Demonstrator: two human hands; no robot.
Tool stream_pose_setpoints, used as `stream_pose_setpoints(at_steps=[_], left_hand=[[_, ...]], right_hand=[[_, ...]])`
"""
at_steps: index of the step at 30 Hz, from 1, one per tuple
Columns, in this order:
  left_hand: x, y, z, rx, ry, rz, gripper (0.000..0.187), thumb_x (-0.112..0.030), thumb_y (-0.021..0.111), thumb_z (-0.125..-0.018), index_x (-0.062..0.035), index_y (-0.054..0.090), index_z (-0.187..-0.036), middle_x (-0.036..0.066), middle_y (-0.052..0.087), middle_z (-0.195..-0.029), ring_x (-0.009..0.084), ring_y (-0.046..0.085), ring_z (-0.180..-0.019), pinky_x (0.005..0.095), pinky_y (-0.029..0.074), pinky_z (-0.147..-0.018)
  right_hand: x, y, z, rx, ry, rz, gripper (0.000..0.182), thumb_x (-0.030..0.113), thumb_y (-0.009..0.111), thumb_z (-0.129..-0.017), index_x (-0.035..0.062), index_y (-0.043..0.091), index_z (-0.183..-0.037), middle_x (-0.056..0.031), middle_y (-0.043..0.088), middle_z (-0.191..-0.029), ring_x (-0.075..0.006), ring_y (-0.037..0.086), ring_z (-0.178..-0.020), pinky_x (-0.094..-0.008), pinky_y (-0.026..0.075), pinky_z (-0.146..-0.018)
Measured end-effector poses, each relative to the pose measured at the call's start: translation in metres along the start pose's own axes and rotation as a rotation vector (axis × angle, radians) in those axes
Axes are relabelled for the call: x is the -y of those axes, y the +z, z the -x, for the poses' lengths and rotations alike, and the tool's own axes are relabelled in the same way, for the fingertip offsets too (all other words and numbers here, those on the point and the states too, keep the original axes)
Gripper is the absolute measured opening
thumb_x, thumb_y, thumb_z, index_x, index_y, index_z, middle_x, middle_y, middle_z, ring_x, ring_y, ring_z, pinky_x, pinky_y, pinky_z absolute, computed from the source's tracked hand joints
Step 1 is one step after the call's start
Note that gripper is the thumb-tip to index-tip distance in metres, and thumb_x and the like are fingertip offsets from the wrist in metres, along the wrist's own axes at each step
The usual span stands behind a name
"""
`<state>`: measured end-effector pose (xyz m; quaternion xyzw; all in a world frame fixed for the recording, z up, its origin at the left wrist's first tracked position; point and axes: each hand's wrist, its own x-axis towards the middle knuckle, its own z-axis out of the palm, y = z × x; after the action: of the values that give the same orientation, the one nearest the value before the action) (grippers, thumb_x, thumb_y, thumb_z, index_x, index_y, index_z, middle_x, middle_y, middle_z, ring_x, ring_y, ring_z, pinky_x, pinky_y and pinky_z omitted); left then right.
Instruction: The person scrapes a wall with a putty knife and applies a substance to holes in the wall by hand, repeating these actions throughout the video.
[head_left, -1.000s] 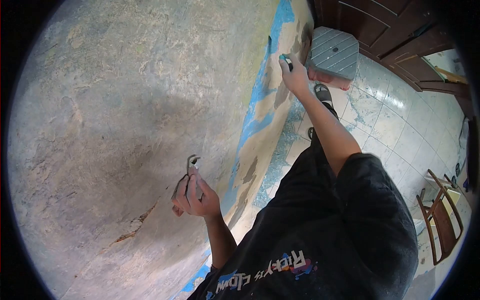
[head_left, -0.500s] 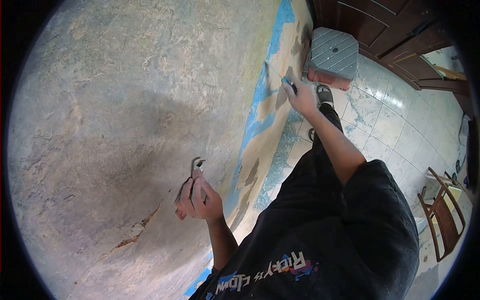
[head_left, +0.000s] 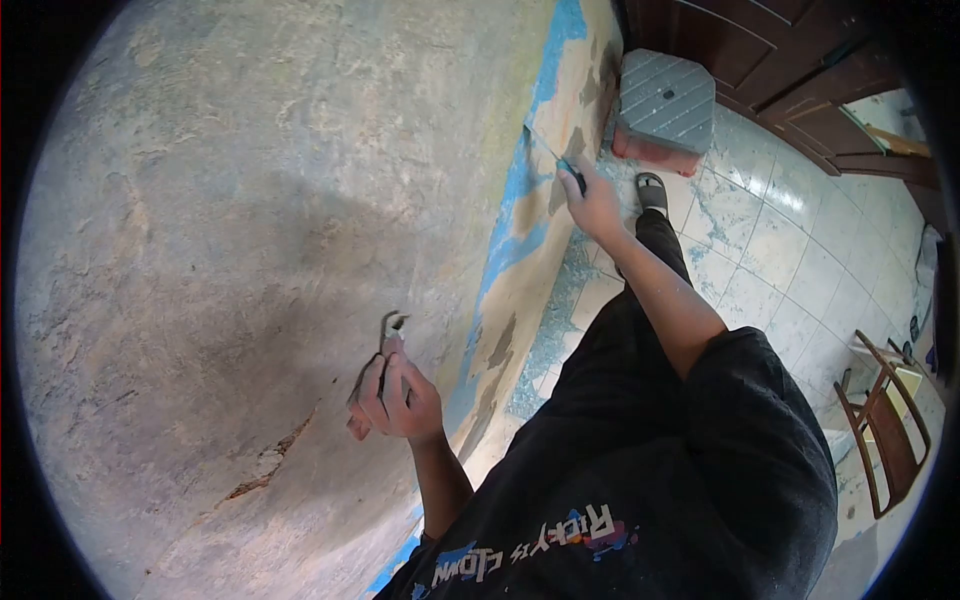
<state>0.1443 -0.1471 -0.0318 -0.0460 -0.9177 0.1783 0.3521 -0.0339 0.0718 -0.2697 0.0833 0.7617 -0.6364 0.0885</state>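
My right hand [head_left: 595, 200] is wrapped round the dark and teal handle of a paint scraper [head_left: 567, 163]. The scraper's thin blade reaches to the edge of the blue paint strip [head_left: 512, 190] on the wall. Lower down, my left hand [head_left: 400, 397] is closed on a tool [head_left: 395, 338] held close against the bare grey wall [head_left: 250, 200]. A pale, hooked end pokes out above the fingers and a reddish end below; its exact kind cannot be made out.
A grey-topped step block [head_left: 665, 100] with reddish sides stands by the dark wooden doors [head_left: 760, 50]. Blue paint flakes litter the tiled floor [head_left: 770, 235]. A wooden chair [head_left: 890, 430] is at the right. The wall has a rough crack [head_left: 265, 470] low on the left.
The scraper in my right hand has shifted slightly left along the blue paint's edge. My left hand stays nearly in place, and the view has moved slightly.
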Motion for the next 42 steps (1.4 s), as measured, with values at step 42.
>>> stream_pose_setpoints(at_steps=[42], left_hand=[[-0.002, 0.005, -0.003, -0.039, 0.030, -0.023, 0.026, -0.002, 0.082, -0.082, -0.0134, 0.069, -0.101, 0.001, 0.073, -0.099, 0.0161, 0.064, -0.090, 0.0334, 0.038, -0.079]], right_hand=[[-0.009, 0.015, -0.020, -0.120, 0.024, 0.025, 0.029, 0.029, 0.062, -0.099, 0.0084, 0.064, -0.119, -0.0241, 0.070, -0.089, -0.0427, 0.069, -0.087, -0.0480, 0.052, -0.076]])
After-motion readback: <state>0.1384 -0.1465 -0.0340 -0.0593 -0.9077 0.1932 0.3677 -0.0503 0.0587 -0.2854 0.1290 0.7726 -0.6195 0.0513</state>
